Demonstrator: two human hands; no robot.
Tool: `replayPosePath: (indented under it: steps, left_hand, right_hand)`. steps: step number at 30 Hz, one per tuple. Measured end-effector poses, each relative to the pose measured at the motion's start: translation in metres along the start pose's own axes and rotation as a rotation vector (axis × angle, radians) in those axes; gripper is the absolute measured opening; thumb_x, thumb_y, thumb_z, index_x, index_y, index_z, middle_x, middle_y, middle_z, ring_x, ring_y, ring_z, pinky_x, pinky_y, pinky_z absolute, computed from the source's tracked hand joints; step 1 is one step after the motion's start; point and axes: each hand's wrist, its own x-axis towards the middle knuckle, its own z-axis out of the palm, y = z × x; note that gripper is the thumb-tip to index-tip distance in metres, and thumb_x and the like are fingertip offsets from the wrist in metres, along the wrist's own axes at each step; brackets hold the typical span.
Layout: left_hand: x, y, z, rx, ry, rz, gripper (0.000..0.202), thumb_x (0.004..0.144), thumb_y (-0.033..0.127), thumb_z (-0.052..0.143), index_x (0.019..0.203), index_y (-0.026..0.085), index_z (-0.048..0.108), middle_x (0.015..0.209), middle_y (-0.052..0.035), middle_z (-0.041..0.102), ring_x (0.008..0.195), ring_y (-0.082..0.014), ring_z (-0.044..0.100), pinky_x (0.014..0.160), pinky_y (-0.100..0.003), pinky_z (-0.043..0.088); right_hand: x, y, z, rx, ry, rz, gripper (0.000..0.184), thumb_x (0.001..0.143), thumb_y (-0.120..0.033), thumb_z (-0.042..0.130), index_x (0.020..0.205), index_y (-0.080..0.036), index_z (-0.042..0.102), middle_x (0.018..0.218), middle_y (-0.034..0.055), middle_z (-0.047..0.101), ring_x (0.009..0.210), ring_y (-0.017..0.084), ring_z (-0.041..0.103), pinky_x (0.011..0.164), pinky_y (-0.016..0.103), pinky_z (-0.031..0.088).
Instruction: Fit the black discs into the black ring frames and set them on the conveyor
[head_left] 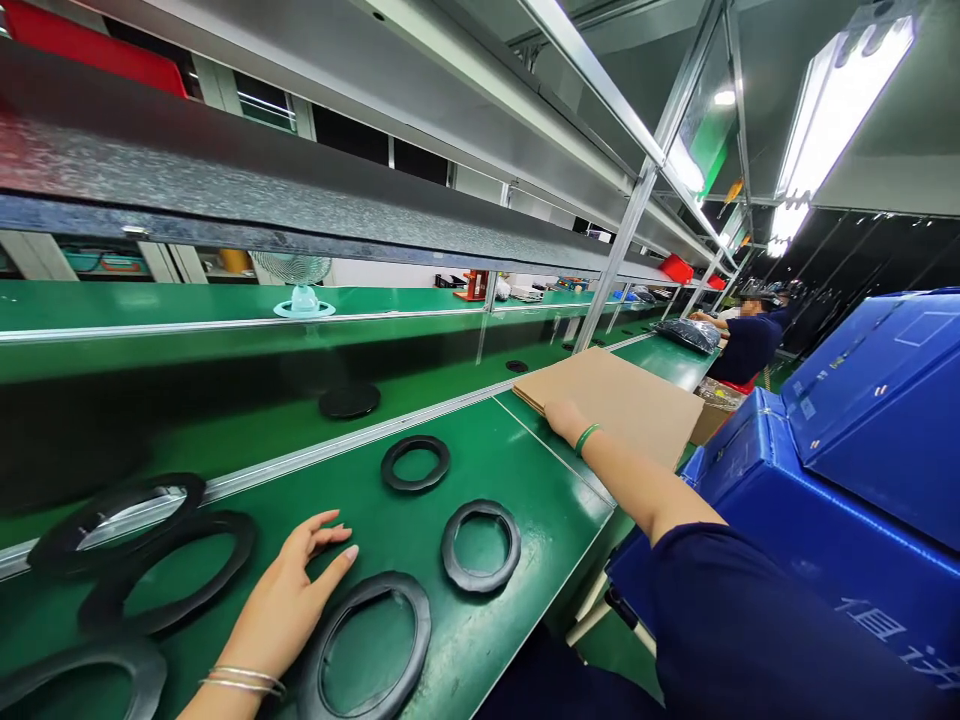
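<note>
My left hand (281,600) hovers over the green worktop with its fingers apart and nothing in them. Just right of it is a large black ring (420,635), flat on the surface. Two smaller black rings, one farther back (390,478) and one to the right (510,560), lie beyond. Overlapping large rings (240,550) are at the left. Out to the right, my right hand (562,418) grips the near left edge of a stack of flat brown cardboard sheets (622,395); its fingertips are partly hidden.
Blue boxes (847,520) stand close on my right. A metal post (622,250) and a long shelf (337,215) border the bench. Black discs (349,401) lie on the green strip behind the rail. A co-worker (750,340) sits farther along, by a dark plastic bag (688,334).
</note>
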Motion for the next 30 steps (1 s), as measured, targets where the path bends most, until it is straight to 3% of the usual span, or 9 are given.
replayPosePath:
  steps: [4,22,30]
  left_hand:
    - [0.000,-0.002,0.001,0.006,0.010,0.023,0.070,0.072,0.071,0.057,0.123,0.023,0.049,0.116,-0.0106,0.065,0.119,-0.0337,0.055,0.103,-0.054,0.042]
    - [0.002,-0.010,0.002,0.033,0.003,0.043,0.070,0.074,0.070,0.056,0.126,0.023,0.047,0.117,-0.0100,0.065,0.121,-0.0330,0.054,0.102,-0.051,0.044]
    - [0.001,-0.012,0.002,0.047,0.008,0.076,0.069,0.077,0.069,0.057,0.128,0.022,0.048,0.118,-0.0101,0.065,0.115,-0.0325,0.058,0.093,-0.045,0.049]
  right_hand:
    - [0.007,-0.009,0.005,-0.089,-0.072,-0.007,0.026,0.099,-0.032,0.065,0.112,-0.009,0.062,0.110,0.0107,0.060,0.099,0.022,0.061,0.089,0.039,0.055]
    - [-0.004,-0.010,-0.014,-0.110,-0.074,-0.003,0.029,0.100,-0.032,0.062,0.119,-0.010,0.060,0.113,0.0109,0.059,0.100,0.022,0.061,0.089,0.040,0.055]
    - [-0.002,-0.012,-0.014,-0.091,-0.076,0.004,0.027,0.100,-0.032,0.062,0.117,-0.010,0.061,0.113,0.0107,0.060,0.101,0.022,0.061,0.090,0.040,0.054]
